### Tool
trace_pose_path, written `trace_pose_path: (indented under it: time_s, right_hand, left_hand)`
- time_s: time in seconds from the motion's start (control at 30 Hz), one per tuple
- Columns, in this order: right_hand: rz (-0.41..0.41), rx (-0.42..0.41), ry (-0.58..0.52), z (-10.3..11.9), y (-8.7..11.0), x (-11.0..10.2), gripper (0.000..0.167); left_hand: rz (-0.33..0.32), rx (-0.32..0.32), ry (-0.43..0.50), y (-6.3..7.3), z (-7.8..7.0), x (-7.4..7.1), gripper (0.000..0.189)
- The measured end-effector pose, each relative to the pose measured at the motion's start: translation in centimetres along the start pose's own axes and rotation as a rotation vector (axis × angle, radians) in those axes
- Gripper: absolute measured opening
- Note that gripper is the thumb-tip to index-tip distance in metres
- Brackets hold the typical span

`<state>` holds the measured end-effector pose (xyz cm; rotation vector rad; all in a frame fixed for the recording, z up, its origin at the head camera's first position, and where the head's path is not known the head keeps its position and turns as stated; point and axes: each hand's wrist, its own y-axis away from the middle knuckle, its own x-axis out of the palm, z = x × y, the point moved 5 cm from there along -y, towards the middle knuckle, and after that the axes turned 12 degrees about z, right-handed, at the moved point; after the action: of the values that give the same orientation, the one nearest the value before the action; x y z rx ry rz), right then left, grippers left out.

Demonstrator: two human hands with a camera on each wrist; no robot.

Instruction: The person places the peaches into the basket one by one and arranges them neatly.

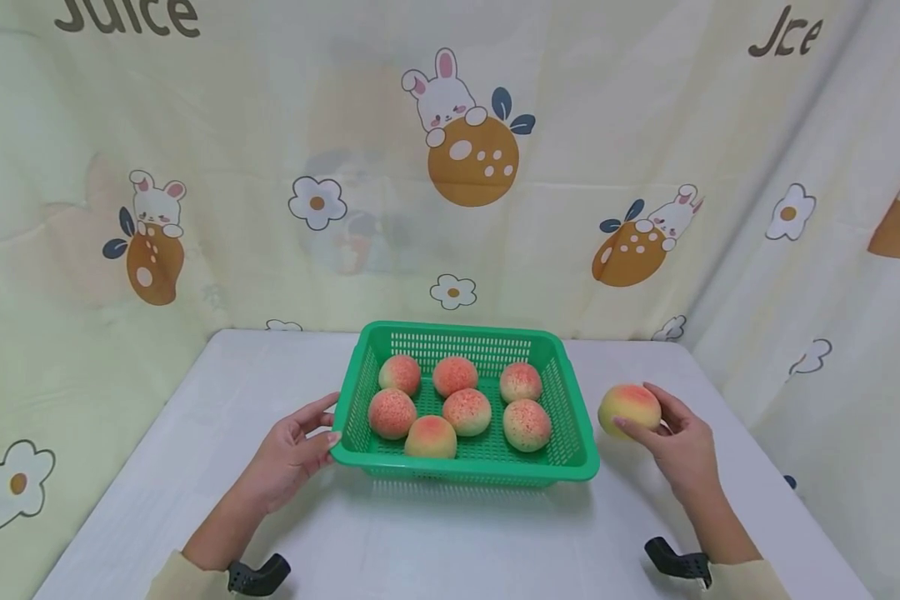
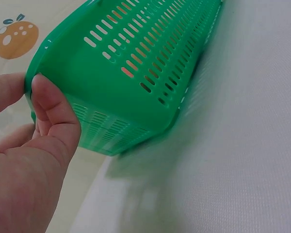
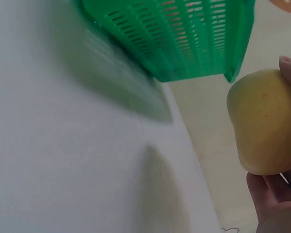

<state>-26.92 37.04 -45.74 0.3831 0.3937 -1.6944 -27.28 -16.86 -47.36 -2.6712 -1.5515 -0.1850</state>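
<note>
A green plastic basket (image 1: pixel 480 471) with slotted walls sits mid-table, holding several red-and-yellow peaches, one of them a smoother peach (image 1: pixel 431 437) at the front. My left hand (image 1: pixel 288 458) pinches the basket's left rim between thumb and fingers; the left wrist view shows the thumb against the outer wall (image 2: pixel 87 73). To the right of the basket, my right hand (image 1: pixel 682 442) grips another yellow peach (image 1: pixel 628 408) with a red blush. In the right wrist view this peach (image 3: pixel 264 121) is held between thumb and fingertips, above the table, with its shadow below.
The table has a white cover (image 1: pixel 465 542). Behind it and along the right side hangs a pale curtain (image 1: pixel 360 108) printed with rabbits, fruit and flowers. A black strap device (image 1: pixel 258 575) is on the left wrist, a similar one (image 1: pixel 678 560) on the right.
</note>
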Motion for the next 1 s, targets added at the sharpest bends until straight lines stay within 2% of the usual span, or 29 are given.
trace_pose_path:
  time_s: [0.23,0.47,0.77,1.0]
  right_hand:
    - [-0.011,-0.01,0.009,1.9,1.2,-0.3,0.081]
    - [-0.009,-0.03,0.078,4.1,2.4,-0.3,0.078]
    - [0.007,-0.139,0.085,6.3,3.5,0.5,0.074]
    - [0.059,-0.206,0.072,7.9,4.0,1.6,0.07]
  left_hand:
    - [0.008,0.005,-0.007,0.0,-0.2,0.0,0.072]
    - [0.015,0.009,-0.004,0.1,-0.4,0.2,0.072]
    - [0.015,0.01,-0.004,0.0,-0.4,0.2,0.071]
    - [-0.003,-0.011,-0.006,0.1,-0.2,0.1,0.07]
